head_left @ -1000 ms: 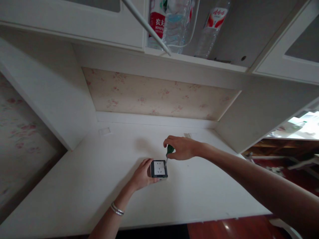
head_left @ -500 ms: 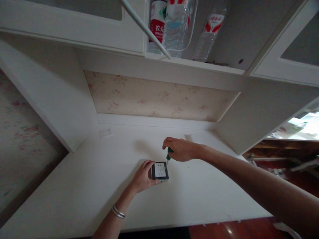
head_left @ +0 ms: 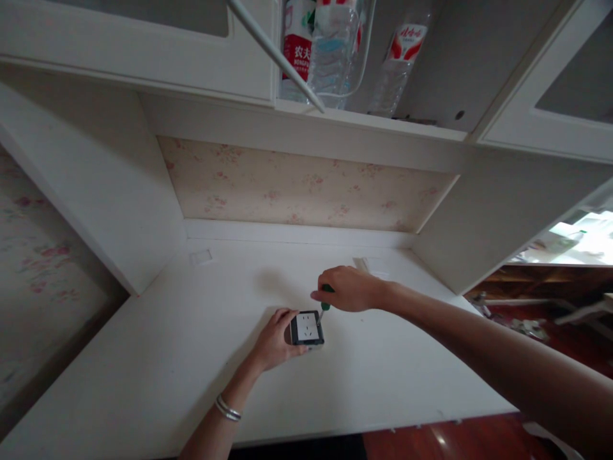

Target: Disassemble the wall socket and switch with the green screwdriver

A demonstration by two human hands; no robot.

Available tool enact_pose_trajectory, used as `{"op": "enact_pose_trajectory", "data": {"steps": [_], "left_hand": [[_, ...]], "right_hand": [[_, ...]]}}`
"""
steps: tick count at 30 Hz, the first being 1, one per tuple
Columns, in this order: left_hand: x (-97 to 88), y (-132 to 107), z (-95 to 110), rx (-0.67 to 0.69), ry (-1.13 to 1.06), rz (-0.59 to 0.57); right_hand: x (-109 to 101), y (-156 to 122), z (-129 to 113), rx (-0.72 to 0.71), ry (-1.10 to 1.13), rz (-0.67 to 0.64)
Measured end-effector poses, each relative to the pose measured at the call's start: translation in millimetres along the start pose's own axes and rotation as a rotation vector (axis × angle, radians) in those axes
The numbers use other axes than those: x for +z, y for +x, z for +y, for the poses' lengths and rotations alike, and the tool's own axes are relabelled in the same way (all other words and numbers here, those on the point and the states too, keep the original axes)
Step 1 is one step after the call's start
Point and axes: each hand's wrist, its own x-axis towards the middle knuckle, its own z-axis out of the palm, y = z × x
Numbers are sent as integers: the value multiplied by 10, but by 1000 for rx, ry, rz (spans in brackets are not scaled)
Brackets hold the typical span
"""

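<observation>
A square wall socket point(head_left: 307, 327), its smooth white face pierced by two slots above three and framed by a dark border, lies on the matte white tabletop point(head_left: 397, 364). The left hand point(head_left: 274, 344) grips its left side, fingers at the far edge and thumb at the near one; silver-toned bangles point(head_left: 228, 407) circle the wrist. The right hand point(head_left: 348, 289) is closed around the green handle of a screwdriver point(head_left: 326, 306), whose thin metal shaft slants down to the right edge of the face. Behind them is floral wallpaper point(head_left: 278, 182). In the upper cabinet point(head_left: 143, 61), a plastic bottle point(head_left: 297, 54) bears a red label reading "农夫" and "NONGFU"; a clear ribbed bottle point(head_left: 331, 70) stands beside it. Compared with half a second earlier, the right fingers have shifted around the handle; the left grip is unchanged.
</observation>
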Motion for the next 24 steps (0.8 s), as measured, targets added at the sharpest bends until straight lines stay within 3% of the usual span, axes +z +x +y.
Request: {"op": "enact_pose_trajectory", "data": {"steps": [5, 9, 14, 24], "left_hand": [[7, -4, -7, -14, -2, 8], [22, -11, -17, -20, -7, 15], [32, -16, -21, -17, -5, 11], [46, -27, -73, -3, 1, 10]], "right_hand": [[26, -43, 36, -99, 53, 35], [56, -48, 41, -15, 12, 59], [34, -47, -9, -104, 8, 53], [35, -105, -65, -72, -67, 61]]}}
